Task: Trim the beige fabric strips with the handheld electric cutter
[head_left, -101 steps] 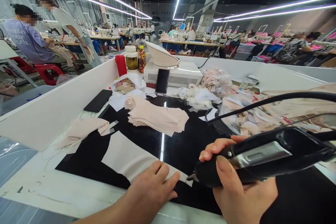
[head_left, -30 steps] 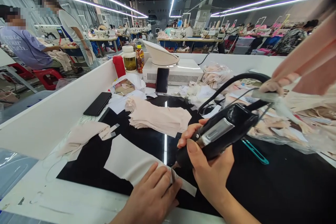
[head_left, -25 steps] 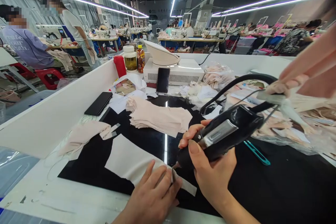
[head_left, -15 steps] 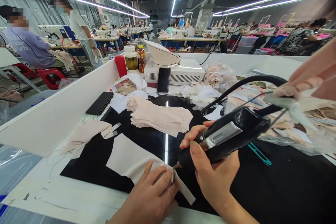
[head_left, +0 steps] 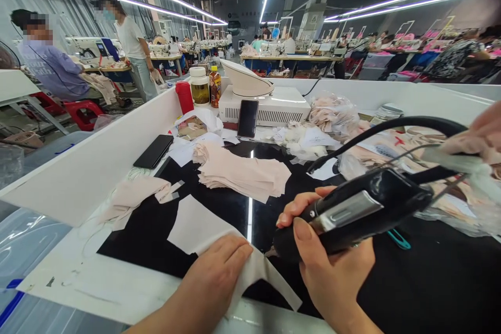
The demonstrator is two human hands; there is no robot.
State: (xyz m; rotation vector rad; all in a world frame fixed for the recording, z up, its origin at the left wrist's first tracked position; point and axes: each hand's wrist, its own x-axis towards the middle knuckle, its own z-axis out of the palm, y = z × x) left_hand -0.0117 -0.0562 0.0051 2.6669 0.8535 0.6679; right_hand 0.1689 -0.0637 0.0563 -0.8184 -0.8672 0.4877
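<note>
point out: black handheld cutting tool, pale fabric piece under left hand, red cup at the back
black handheld cutting tool [head_left: 360,211], head view, on its metal clip.
pale fabric piece [head_left: 191,224], head view, flat middle.
red cylindrical cup [head_left: 184,97], head view, side wall.

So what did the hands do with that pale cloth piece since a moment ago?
The left hand has gathered the pale fabric piece under its fingers, so the cloth's right edge now lifts and bunches instead of lying flat. The right hand keeps gripping the black handheld tool, its tip still near that edge. The fabric stack and phones stayed put.
</note>
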